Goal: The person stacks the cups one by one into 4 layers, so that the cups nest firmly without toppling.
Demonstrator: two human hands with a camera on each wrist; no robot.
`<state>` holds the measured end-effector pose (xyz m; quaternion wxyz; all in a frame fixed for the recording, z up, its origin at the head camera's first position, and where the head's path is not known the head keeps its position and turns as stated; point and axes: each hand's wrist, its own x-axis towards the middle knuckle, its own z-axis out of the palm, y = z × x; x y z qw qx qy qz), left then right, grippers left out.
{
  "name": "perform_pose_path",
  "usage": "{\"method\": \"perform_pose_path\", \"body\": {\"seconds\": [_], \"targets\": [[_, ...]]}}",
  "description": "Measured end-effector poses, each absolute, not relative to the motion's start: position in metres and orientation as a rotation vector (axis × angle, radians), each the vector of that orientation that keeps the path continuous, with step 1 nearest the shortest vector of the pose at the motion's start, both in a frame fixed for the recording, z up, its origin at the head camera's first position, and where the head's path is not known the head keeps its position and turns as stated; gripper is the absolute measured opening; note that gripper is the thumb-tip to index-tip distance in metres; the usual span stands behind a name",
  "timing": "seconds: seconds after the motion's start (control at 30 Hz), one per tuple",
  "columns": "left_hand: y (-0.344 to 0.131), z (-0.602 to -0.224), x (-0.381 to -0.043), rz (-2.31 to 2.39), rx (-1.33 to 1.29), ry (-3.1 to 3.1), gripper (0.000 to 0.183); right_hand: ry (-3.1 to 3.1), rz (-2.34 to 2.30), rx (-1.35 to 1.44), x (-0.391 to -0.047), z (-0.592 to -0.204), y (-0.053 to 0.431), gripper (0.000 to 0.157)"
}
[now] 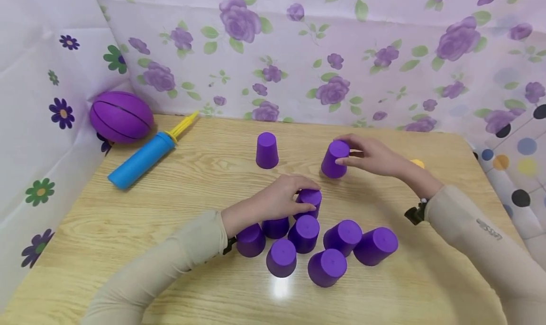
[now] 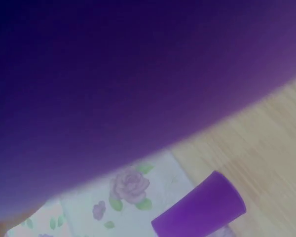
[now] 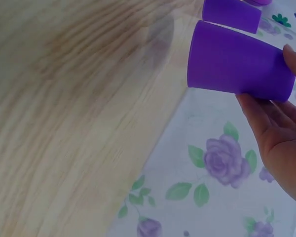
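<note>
My right hand (image 1: 368, 155) grips an upside-down purple cup (image 1: 333, 161) at the back of the table, thumb and fingers around its narrow upper end. The right wrist view shows this cup (image 3: 237, 61) pinched between thumb and fingers. Closer to me, my left hand (image 1: 279, 199) holds another upside-down purple cup (image 1: 310, 199) by its top, at the back of a cluster of cups. A blurred purple cup (image 2: 113, 89) fills most of the left wrist view. One purple cup (image 1: 267, 152) stands alone at the back, left of the right hand's cup.
Several more upside-down purple cups stand close together, among them a front one (image 1: 327, 268) and a rightmost one (image 1: 376, 247). A blue pump (image 1: 142, 159) with a yellow end lies at the left beside a purple ball (image 1: 121, 117). Flowered cloth (image 1: 273, 55) hangs behind the wooden table (image 1: 149, 249).
</note>
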<state>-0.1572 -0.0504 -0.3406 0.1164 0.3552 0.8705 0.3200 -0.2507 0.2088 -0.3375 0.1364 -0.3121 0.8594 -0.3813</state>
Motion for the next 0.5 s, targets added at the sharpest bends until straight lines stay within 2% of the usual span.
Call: {"method": "perform_pose_path", "body": {"seconds": [0.27,0.5], "targets": [[-0.049,-0.341,-0.163,1.011,0.999,2.489,0.043,2.52,-1.082,-0.846,-0.273,-0.333,0.177,0.056],[-0.054,-0.347,-0.161,1.065,1.031,2.492,0.043,2.484,-1.102,-0.956,-0.279,-0.34,0.146,0.055]]}}
